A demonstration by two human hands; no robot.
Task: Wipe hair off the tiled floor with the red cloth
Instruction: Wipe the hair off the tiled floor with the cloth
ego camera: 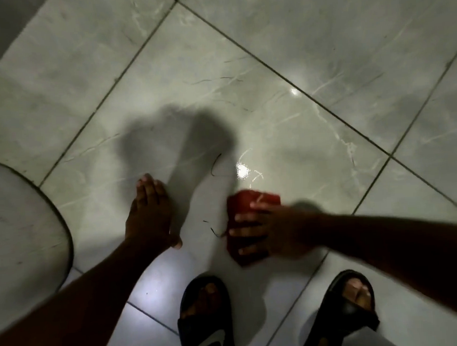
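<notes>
the right hand (265, 232) lies flat on the red cloth (247, 211), its fingers (243, 232) spread apart and pressing down on top of the fabric rather than clenched around it; the hand is a little blurred. the cloth sits crumpled on the tiled floor (271, 103), just ahead of the 2 black sandals (204, 321). the left hand (148, 217) holds nothing: its fingers are straight and close together, the tips touching the floor, well left of the cloth. thin dark hair strands (215, 164) lie on the tile beyond the cloth, and a few more sit between the 2 hands, just beside the cloth's left edge. a pale rounded object (19, 225) fills the left side.
</notes>
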